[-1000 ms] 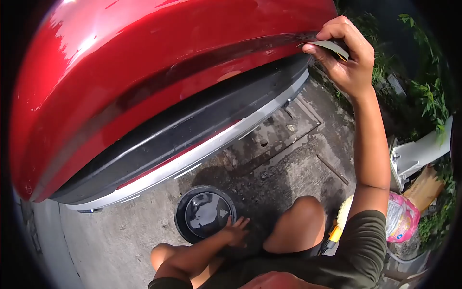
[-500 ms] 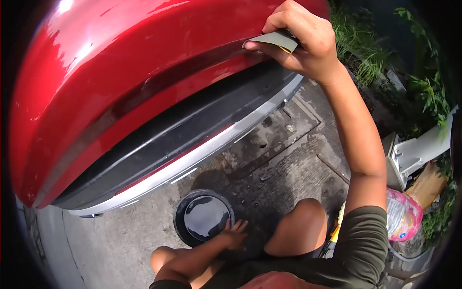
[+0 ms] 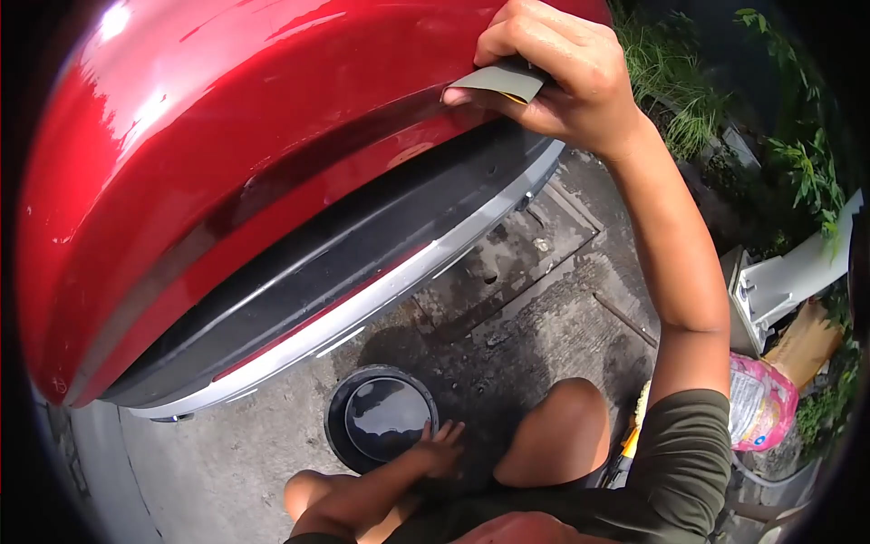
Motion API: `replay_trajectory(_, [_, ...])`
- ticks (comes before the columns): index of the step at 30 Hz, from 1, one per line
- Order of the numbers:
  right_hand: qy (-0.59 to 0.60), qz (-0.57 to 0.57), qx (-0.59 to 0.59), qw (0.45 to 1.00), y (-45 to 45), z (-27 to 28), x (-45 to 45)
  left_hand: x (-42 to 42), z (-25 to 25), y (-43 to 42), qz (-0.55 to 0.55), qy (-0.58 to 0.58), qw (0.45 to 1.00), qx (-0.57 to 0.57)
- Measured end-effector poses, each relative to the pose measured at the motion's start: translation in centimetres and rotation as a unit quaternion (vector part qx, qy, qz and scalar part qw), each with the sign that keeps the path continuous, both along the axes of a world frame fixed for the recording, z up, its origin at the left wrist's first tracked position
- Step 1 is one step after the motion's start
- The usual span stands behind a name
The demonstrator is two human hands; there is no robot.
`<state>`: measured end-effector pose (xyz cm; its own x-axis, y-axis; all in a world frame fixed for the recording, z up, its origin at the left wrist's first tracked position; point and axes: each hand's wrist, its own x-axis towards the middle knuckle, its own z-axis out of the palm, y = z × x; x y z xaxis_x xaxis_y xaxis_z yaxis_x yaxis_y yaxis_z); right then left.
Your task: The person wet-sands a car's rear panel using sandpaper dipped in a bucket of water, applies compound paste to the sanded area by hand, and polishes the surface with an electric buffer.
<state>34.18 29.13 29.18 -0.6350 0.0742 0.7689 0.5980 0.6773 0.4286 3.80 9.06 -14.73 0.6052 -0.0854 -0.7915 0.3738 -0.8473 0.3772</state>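
My right hand [image 3: 566,77] is closed around a folded grey sheet of sandpaper [image 3: 501,80], whose yellow inner side shows at one edge. Hand and sheet are up at the rear of a red car [image 3: 299,100], by the edge above its black bumper trim [image 3: 317,249]; whether the sheet presses on the paint is hidden. Low down, my left hand [image 3: 442,451] is empty with its fingers apart, beside the rim of a round black basin [image 3: 337,408] holding water. I cannot tell if it touches the rim.
Concrete ground [image 3: 227,462] lies under the bumper, with wet, dark patches. On the right are a white pipe with a flange [image 3: 770,295], a pink and white bag [image 3: 761,403], a brown piece [image 3: 805,344] and green plants [image 3: 811,181]. A yellow-handled tool [image 3: 631,440] lies beside my knee.
My right hand has shifted slightly left along the car with the sandpaper. My left hand stays beside the basin, fingers still apart.
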Motion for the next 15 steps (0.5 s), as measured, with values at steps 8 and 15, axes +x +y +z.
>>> replay_trajectory(8, [0.006, 0.037, -0.013, 0.999, 0.3, 1.0, 0.2, 0.3, 0.5, 0.2, 0.006, 0.003, 1.0, -0.009])
replay_trajectory(15, [-0.001, -0.017, -0.023, 1.0, 0.0, 0.1, 0.8, 0.0, 0.4, 0.0, 0.031, -0.02, 0.999, -0.01])
